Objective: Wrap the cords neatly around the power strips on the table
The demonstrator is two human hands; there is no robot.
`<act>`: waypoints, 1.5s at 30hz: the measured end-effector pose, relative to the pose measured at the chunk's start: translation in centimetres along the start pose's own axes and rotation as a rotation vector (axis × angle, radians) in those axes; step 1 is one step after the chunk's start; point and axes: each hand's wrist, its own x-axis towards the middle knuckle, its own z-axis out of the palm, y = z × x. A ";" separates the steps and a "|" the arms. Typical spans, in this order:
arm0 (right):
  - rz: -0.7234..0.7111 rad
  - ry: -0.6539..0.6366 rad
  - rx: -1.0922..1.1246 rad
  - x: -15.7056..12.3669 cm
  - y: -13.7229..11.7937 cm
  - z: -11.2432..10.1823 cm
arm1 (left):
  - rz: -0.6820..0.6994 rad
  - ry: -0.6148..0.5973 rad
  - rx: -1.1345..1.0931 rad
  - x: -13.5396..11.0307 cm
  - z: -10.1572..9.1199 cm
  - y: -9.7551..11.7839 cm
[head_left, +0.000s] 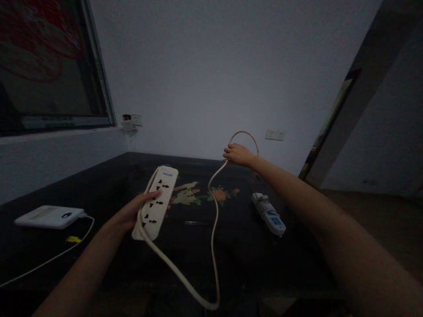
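Note:
My left hand (132, 213) is closed around a cream power strip (157, 200) with several sockets, held above a dark table (244, 251). Its cream cord (214, 229) runs from the strip's near end, dips low toward me, then rises to my right hand (238, 155). That hand is stretched far forward and closed on the cord, which loops up over the fist. The plug end is hidden from me.
A second white power strip (270, 215) with its cord wrapped around it lies on the table at right. A white flat device (49, 216) with a white cable (49, 259) sits at left. Wall sockets (275, 134) are ahead, a window (49, 66) at upper left.

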 end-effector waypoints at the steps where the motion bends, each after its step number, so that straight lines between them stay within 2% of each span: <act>1: -0.007 0.011 0.026 0.2 0.0 0.0 | 0.004 0.002 -0.009 -0.2 0.1 0.1; 8: 0.049 0.094 0.239 0.7 -0.6 -1.2 | -0.016 -0.001 -0.034 -0.5 -0.1 0.4; 11: 0.096 0.089 0.313 0.3 -0.6 -1.9 | -0.032 -0.013 -0.045 -0.3 -0.3 0.4; 14: 0.144 0.028 0.355 -0.2 -0.3 -2.6 | -0.027 -0.015 -0.079 -0.3 -0.1 0.8; 20: 0.218 -0.187 0.385 -1.8 0.8 -4.1 | 0.060 0.000 -0.108 -0.3 0.5 1.5; 27: 0.398 -0.342 0.196 -3.2 2.7 -5.4 | 0.040 0.022 -0.080 0.0 1.1 1.0; 32: 0.520 -0.368 0.035 -3.2 4.3 -4.5 | -0.005 -0.005 -0.071 0.4 0.8 0.7; 36: 0.568 -0.332 -0.051 -3.3 4.7 -3.1 | -0.010 0.005 -0.073 0.3 1.2 0.8; 41: 0.607 -0.256 -0.109 -2.9 3.7 -1.2 | -0.062 0.048 -0.095 -0.2 2.3 0.5; 45: 0.593 -0.184 -0.112 -1.7 2.0 -0.2 | -0.072 -0.003 -0.116 0.4 2.8 -0.5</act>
